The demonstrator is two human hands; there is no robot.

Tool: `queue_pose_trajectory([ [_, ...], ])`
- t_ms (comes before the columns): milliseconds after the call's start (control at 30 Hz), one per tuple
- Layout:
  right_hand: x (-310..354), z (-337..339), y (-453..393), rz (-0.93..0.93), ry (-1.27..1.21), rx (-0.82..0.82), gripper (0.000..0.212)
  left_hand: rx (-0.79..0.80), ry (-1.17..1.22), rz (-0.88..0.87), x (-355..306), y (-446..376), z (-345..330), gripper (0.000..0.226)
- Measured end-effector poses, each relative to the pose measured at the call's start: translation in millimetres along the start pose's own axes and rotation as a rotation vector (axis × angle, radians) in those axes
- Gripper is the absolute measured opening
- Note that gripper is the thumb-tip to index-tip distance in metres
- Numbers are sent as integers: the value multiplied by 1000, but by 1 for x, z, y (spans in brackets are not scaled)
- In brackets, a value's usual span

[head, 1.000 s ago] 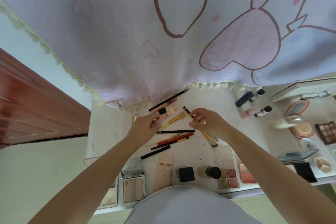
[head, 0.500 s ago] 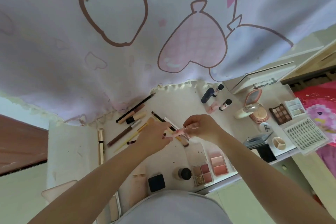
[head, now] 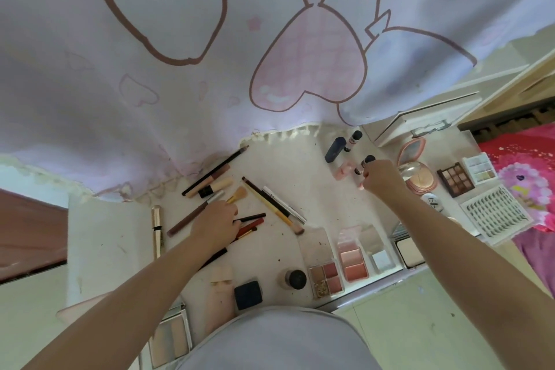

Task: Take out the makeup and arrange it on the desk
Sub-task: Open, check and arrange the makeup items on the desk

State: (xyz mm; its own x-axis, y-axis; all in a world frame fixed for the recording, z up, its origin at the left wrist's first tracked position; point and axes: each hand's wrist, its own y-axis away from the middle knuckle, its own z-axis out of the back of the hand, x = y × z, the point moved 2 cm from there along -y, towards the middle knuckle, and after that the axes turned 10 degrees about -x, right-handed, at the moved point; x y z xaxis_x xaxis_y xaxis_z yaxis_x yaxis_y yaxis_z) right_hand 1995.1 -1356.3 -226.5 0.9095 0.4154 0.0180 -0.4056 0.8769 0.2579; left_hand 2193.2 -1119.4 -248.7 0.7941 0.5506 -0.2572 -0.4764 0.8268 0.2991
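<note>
White desk (head: 303, 159): right hand (head: 380, 178) among small bottles (grip unclear).

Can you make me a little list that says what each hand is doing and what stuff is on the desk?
left hand: rests on the pencils and brushes
right hand: down by the small bottles, seems to hold something pink
desk: white, makeup spread over it
near edge: blush palettes, black compact
far right: lash tray, brown eyeshadow palette
</note>
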Motion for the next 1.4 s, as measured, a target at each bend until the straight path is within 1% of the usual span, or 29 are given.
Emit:
queue_pose_trajectory([
  [200, -2, -2, 1, 2, 31, 17, 23, 8, -16, 16, 7, 0, -8, 30],
  [400, -10, 6, 4, -20, -1, 4, 36, 4, -22, -12, 3, -2, -8, 30],
  [500, -13, 15, 10, -11, 7, -32, 36, 25, -40, -31, 2, 0, -8, 29],
  [600, -7, 24, 21, 14, 72, -79, 32, 44, -67, -38, 6, 4, -11, 29],
  [667, 0, 32, 30, 53, 109, -160, 30, 62, -87, -32, 10, 8, -15, 28],
  [733, 13, 37, 39, 125, 83, -253, 29, 73, -102, -22, 12, 12, -18, 27],
  [767, 21, 37, 43, 167, 55, -263, 29, 74, -102, -19, 12, 13, -19, 27],
  [833, 42, 30, 51, 249, -9, -191, 29, 68, -92, -18, 13, 14, -20, 26],
  [900, 65, 14, 57, 320, -77, -47, 29, 56, -78, -21, 12, 16, -20, 26],
  [967, 84, -12, 63, 365, -79, 120, 32, 45, -60, -25, 12, 18, -20, 25],
  [1033, 98, -35, 67, 365, -30, 238, 31, 32, -32, -18, 12, 21, -18, 25],
  [1100, 105, -48, 68, 328, -22, 274, 28, 1, -1, -18, 13, 21, -15, 27],
  [1200, 108, -50, 64, 285, -46, 260, 27, -28, 39, -20, 14, 21, -6, 29],
  [1267, 106, -47, 60, 268, -101, 214, 27, -35, 66, -12, 12, 19, 0, 34],
  [1333, 104, -40, 57, 287, -188, 97, 26, -54, 98, -13, 7, 16, 5, 42],
  [1400, 105, -24, 57, 342, -300, -36, 27, -116, 132, -44, -4, 12, 11, 47],
])
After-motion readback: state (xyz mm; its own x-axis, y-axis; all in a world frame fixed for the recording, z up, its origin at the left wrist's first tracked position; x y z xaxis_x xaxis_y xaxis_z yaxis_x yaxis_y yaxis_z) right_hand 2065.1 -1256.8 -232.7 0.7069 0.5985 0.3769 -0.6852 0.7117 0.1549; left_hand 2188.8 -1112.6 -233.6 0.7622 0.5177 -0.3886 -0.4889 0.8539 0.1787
